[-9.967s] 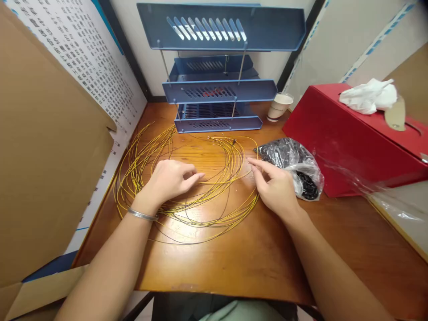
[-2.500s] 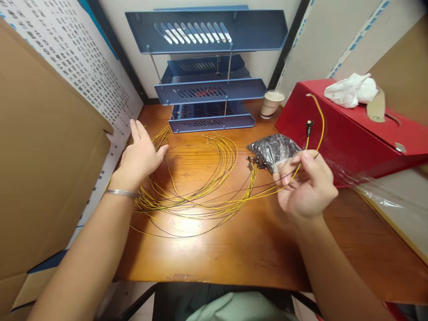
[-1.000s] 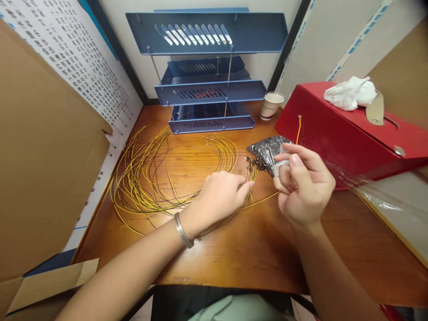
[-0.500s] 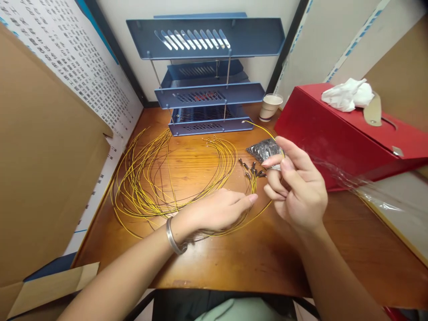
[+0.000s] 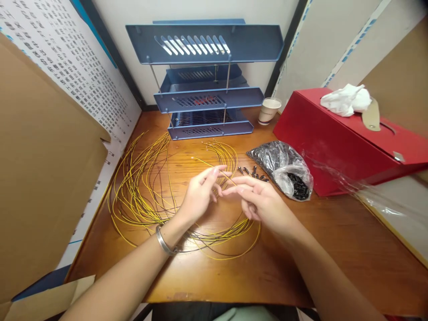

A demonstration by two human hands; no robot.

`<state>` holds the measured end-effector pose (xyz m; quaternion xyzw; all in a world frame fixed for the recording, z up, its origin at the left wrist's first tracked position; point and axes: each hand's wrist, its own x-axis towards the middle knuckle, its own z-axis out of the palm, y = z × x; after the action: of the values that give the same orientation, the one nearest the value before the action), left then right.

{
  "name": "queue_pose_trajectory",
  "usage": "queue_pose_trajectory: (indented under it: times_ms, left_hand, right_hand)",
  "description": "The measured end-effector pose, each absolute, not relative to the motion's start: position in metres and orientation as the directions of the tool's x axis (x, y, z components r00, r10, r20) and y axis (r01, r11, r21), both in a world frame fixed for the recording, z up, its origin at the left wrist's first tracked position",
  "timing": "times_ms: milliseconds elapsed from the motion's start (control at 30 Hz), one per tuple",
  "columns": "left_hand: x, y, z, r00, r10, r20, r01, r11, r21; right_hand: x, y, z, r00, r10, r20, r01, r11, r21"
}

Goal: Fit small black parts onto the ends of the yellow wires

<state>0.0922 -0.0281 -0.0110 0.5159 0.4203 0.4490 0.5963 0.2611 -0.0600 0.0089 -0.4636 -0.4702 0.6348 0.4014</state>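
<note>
A cramped assembly workstation: a wooden surface [image 5: 267, 267] boxed in by cardboard panels [image 5: 43, 178], with a blue tiered tray rack [image 5: 207, 96], loose yellow wires [image 5: 140, 187] and a bag of small black parts [image 5: 287, 169].

- My left hand [image 5: 200, 196] and right hand [image 5: 262, 203] meet fingertip to fingertip above the table [image 5: 267, 267]. Both pinch 1 yellow wire [image 5: 203, 161], whose free end points away to my left.
- A silver bracelet [image 5: 162, 240] sits on my left wrist.
- The wire bundle [image 5: 140, 191] lies in loose yellow and dark arcs under and left of my hands.
- Small black connectors [image 5: 251, 171] lie just beside a plastic bag [image 5: 284, 162] of black parts.
- Behind them stand a blue tray rack [image 5: 207, 96] with 3 tiers, a paper cup [image 5: 268, 111], and a red box [image 5: 347, 142] with crumpled tissue [image 5: 344, 99] on top.
- Cardboard [image 5: 43, 178] stands at my left.
</note>
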Motion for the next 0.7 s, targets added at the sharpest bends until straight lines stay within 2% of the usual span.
queue_pose_trajectory:
  times_ms: [167, 233, 267, 333, 400, 467, 567, 633, 700]
  left_hand:
    - [0.092, -0.023, -0.017, 0.044, 0.997, -0.060, -0.271, 0.070, 0.960]
    - [0.092, -0.023, -0.019, 0.020, 0.998, -0.060, -0.292, 0.063, 0.954]
    - [0.093, -0.024, -0.020, 0.015, 0.998, -0.057, -0.289, 0.059, 0.955]
    - [0.093, -0.025, -0.020, 0.018, 0.999, -0.047, -0.263, 0.050, 0.963]
    - [0.094, -0.026, -0.020, 0.030, 0.999, -0.029, -0.221, 0.035, 0.975]
    - [0.094, -0.028, -0.019, 0.043, 0.999, -0.010, -0.175, 0.017, 0.984]
    - [0.095, -0.029, -0.017, 0.067, 0.998, 0.007, -0.126, 0.002, 0.992]
    - [0.095, -0.030, -0.016, 0.080, 0.997, 0.006, -0.109, 0.002, 0.994]
    - [0.095, -0.030, -0.015, 0.087, 0.996, 0.003, -0.097, 0.005, 0.995]
  right_hand:
    - [0.259, -0.066, 0.008, -0.270, 0.925, -0.266, 0.143, -0.235, -0.962]
    - [0.264, -0.065, 0.010, -0.266, 0.937, -0.225, 0.228, -0.166, -0.960]
    - [0.270, -0.064, 0.012, -0.207, 0.965, -0.159, 0.264, -0.102, -0.959]
    - [0.285, -0.059, 0.015, 0.047, 0.996, 0.071, 0.427, 0.044, -0.903]
    - [0.307, -0.055, 0.019, 0.316, 0.917, 0.245, 0.627, -0.008, -0.779]
    - [0.331, -0.052, 0.021, 0.458, 0.840, 0.291, 0.716, -0.154, -0.681]
    - [0.363, -0.052, 0.019, 0.525, 0.839, 0.144, 0.778, -0.405, -0.480]
    - [0.378, -0.052, 0.015, 0.492, 0.870, -0.029, 0.798, -0.464, -0.384]
    - [0.387, -0.052, 0.009, 0.497, 0.865, -0.066, 0.809, -0.490, -0.325]
